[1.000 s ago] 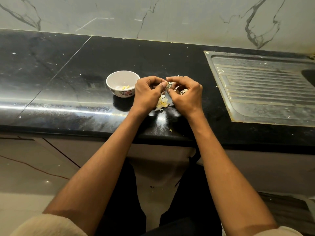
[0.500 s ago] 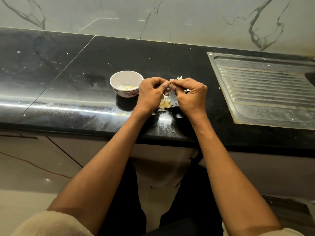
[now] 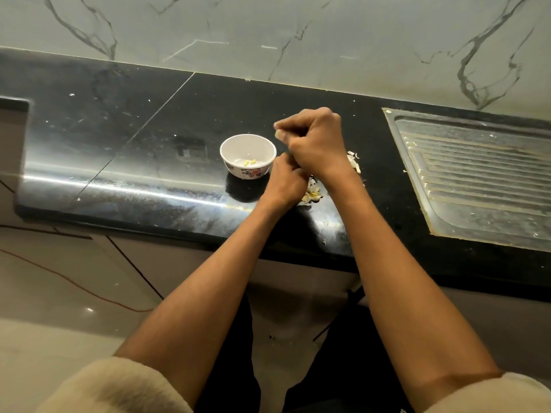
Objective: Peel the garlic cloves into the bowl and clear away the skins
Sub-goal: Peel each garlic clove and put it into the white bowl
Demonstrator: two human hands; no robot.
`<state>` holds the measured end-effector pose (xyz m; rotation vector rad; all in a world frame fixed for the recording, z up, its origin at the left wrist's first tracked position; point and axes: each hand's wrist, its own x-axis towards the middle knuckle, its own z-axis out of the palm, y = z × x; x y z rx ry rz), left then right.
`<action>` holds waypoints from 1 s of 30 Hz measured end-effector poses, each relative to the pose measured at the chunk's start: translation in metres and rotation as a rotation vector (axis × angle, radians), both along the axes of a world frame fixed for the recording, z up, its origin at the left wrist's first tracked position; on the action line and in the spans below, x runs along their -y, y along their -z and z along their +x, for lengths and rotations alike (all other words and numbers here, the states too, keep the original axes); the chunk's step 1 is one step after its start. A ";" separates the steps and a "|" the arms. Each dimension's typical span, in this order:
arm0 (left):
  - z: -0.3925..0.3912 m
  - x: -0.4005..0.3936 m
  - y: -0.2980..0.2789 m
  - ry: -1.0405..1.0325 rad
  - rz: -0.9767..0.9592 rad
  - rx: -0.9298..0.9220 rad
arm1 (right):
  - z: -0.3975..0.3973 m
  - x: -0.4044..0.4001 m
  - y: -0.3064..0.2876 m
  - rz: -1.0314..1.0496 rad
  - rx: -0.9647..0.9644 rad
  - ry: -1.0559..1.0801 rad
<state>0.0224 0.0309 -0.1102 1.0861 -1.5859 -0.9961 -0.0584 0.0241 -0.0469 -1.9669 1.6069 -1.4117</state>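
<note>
Handling a peeled garlic clove [image 3: 278, 133] calls for a light pinch, and we judge this one small, light, firm and somewhat slick once bare. Our right hand [image 3: 315, 144] pinches the pale clove between thumb and fingertips, raised just beside the far right of the bowl's rim. Our left hand [image 3: 284, 181] sits lower, close against the right wrist, fingers curled; whether it holds a scrap of skin we cannot tell. The bowl [image 3: 231, 160] stands on the black counter [image 3: 149, 129] with a few yellow peeled pieces [image 3: 250, 162] inside. It looks light and could slide if knocked. Loose skins [image 3: 312, 193] lie on the counter between the forearms, with more skins [image 3: 354, 163] behind the right wrist. These are papery, brittle and nearly weightless; we judge that sweeping them together suits better than pinching each one.
</note>
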 end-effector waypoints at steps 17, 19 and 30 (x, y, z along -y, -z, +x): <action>0.000 0.008 0.003 0.036 0.046 -0.003 | -0.003 0.002 0.004 0.090 0.207 0.134; 0.000 0.011 0.007 0.077 0.028 -0.029 | -0.016 -0.006 0.012 0.071 0.275 0.195; -0.003 0.009 0.001 0.107 0.069 -0.225 | -0.069 -0.066 0.058 0.142 -0.041 0.131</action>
